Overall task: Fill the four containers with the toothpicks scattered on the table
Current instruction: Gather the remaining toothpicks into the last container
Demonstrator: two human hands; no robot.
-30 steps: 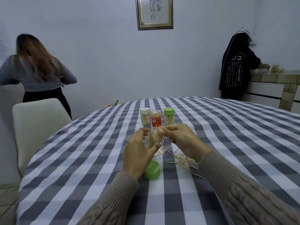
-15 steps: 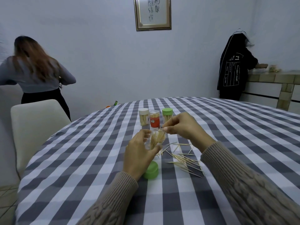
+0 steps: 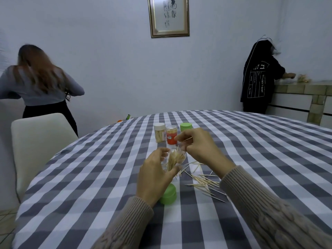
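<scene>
checked grey-and-white cloth (image 3: 100, 178) covers the round table we sit at. nearest to us lies a loose green lid (image 3: 168, 194), just behind our left wrist. to its right, scattered toothpicks (image 3: 204, 182) fan across the cloth, some partly under our right forearm. our left hand (image 3: 155, 174) curls round a clear open container (image 3: 175, 159), tilted and already bristling with sticks. just above it our right hand (image 3: 198, 145) pinches what looks like a toothpick or two between thumb and fingertips, close to the container's mouth. beyond stand three capped containers in a row: white-lidded (image 3: 159, 132), orange (image 3: 171, 134), and green-lidded (image 3: 186, 127), the last partly hidden by our right hand. judging from this, three are done and the fourth is being filled. the risk we see: the packed sticks splay outward, so pushing another in at an angle could snag it or flick some out, and a tilted container could spill.
</scene>
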